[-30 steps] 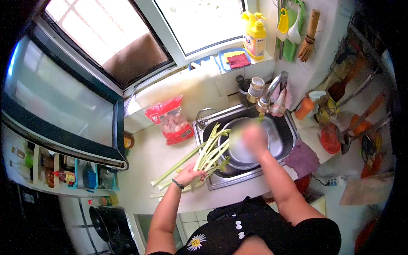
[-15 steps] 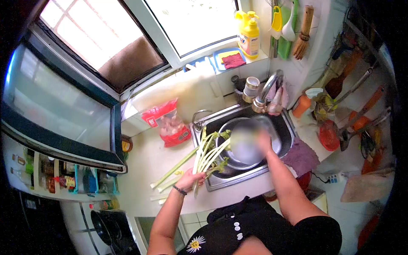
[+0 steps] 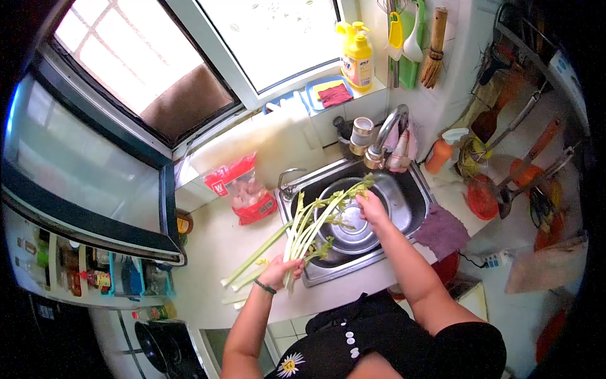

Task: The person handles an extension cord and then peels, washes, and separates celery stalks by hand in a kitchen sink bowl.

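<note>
My left hand (image 3: 282, 271) is closed around the lower stalks of a bunch of celery (image 3: 309, 230) at the front left edge of the sink (image 3: 344, 271). The leafy tops reach over a round metal basin (image 3: 353, 243) in the sink. My right hand (image 3: 372, 208) is above the basin, its fingers closed on the leafy end of a celery stalk. More celery stalks (image 3: 255, 258) lie on the counter (image 3: 205, 252) to the left of the sink.
A red bag of pinkish food (image 3: 252, 199) lies left of the sink. The faucet (image 3: 388, 129) stands behind it. A purple cloth (image 3: 442, 232) is on the right, with hanging utensils beyond. An open window frame (image 3: 95, 170) juts in at the left.
My right hand, blurred over the basin before, has come to the celery's leafy end and closed on it. The basin's inside now shows clearly. The whole view has shifted slightly.
</note>
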### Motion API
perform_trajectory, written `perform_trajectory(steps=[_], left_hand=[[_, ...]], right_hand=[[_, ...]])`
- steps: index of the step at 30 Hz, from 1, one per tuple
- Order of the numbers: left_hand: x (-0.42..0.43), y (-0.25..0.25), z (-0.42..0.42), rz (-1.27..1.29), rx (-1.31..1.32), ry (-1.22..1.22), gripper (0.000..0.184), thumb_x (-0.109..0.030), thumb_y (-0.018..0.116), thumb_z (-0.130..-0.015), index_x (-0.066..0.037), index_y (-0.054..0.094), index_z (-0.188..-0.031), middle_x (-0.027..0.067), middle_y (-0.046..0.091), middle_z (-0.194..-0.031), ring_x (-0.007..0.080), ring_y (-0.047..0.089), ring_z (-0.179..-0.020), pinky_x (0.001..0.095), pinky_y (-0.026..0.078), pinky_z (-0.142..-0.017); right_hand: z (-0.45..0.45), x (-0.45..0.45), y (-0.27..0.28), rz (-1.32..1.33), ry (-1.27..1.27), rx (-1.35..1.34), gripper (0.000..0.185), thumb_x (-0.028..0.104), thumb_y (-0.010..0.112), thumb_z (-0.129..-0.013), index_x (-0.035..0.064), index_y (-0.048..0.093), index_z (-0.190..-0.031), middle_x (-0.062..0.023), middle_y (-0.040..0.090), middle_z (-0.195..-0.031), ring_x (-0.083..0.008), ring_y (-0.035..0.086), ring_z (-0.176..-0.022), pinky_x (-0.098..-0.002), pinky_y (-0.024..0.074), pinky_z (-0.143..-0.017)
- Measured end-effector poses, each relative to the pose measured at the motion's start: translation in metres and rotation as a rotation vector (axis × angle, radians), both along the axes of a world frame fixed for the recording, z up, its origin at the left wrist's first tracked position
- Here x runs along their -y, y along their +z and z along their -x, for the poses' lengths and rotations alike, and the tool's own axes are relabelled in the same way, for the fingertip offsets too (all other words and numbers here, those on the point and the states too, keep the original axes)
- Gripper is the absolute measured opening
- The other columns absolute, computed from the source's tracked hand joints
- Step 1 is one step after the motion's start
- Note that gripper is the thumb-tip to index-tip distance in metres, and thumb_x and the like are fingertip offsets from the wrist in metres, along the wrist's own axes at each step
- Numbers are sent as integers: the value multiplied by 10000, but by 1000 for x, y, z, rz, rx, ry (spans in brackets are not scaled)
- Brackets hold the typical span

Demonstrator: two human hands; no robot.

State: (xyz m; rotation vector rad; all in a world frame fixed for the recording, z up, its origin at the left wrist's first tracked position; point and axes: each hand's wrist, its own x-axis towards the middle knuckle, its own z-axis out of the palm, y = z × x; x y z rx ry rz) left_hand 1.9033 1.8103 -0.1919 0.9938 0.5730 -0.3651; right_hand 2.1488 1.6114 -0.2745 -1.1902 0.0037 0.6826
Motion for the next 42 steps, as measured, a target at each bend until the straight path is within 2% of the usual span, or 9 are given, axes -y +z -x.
perform_trajectory(steps=[3, 9, 12, 14, 19, 23, 28, 35, 42], left_hand=[[2, -2, 2, 36, 15, -5, 330, -103, 556, -859, 12, 487, -1161, 35, 533, -759, 98, 468, -582, 240, 422, -533], [6, 2, 3, 42, 17, 7, 301, -107, 525, -876, 3, 483, -1153, 53, 557, -791, 103, 473, -581, 243, 417, -525], [2, -1, 6, 33, 2, 16, 279, -110, 508, -889, -11, 477, -1148, 64, 564, -802, 110, 484, -583, 242, 413, -515], [2, -3, 5, 44, -4, 24, 282, -110, 509, -891, -19, 467, -1155, 77, 573, -809, 116, 497, -585, 243, 418, -513], [2, -15, 5, -7, 15, 90, 290, -89, 537, -879, -53, 430, -1147, 128, 601, -821, 135, 534, -582, 254, 441, -502], [1, -19, 2, -75, 27, 61, 280, -84, 553, -871, -47, 442, -1126, 124, 602, -810, 135, 534, -584, 250, 441, -500], [6, -14, 1, -158, 18, 40, 288, -104, 594, -849, -45, 454, -1094, 107, 606, -778, 129, 523, -553, 242, 444, -500], [10, -15, 4, -150, 42, 48, 262, -82, 584, -852, -39, 460, -1079, 112, 602, -771, 136, 523, -561, 246, 429, -490], [14, -15, 6, -226, 24, 58, 270, -65, 597, -835, -36, 466, -1069, 112, 606, -765, 133, 523, -555, 247, 431, -487]], right_hand=[[4, -10, -21, -126, -25, -170, 53, 163, 533, -887, 187, 488, -899, 83, 360, -624, -37, 279, -459, -200, 265, -425], [4, 0, -10, -82, -1, -203, 84, 240, 550, -888, 178, 495, -872, 77, 355, -590, -45, 288, -443, -209, 284, -429], [6, 9, 4, 180, 39, 59, 235, 320, 573, -879, 126, 562, -746, 60, 396, -543, -49, 352, -445, -224, 294, -429], [6, 22, 27, 532, -275, 778, 361, 331, 575, -881, 65, 583, -636, 26, 493, -548, -64, 445, -500, -247, 340, -464], [-10, 21, 48, 486, -154, 642, 368, 315, 573, -885, 30, 647, -665, 13, 561, -598, -78, 483, -543, -267, 393, -527], [-7, 17, 54, 186, 214, -114, 221, 258, 544, -908, 81, 642, -995, 89, 280, -541, -27, 258, -470, -192, 223, -438], [3, 10, 54, -111, 180, -158, 197, 201, 542, -911, 92, 610, -1061, 87, 362, -607, -21, 307, -485, -172, 275, -435], [18, 4, 28, 86, 33, 222, 201, 182, 541, -910, 7, 638, -885, -63, 633, -684, -92, 569, -538, -231, 460, -475], [22, 11, 58, 298, -65, 881, 116, 95, 593, -819, -2, 645, -784, -113, 632, -695, -189, 614, -591, -299, 480, -549]])
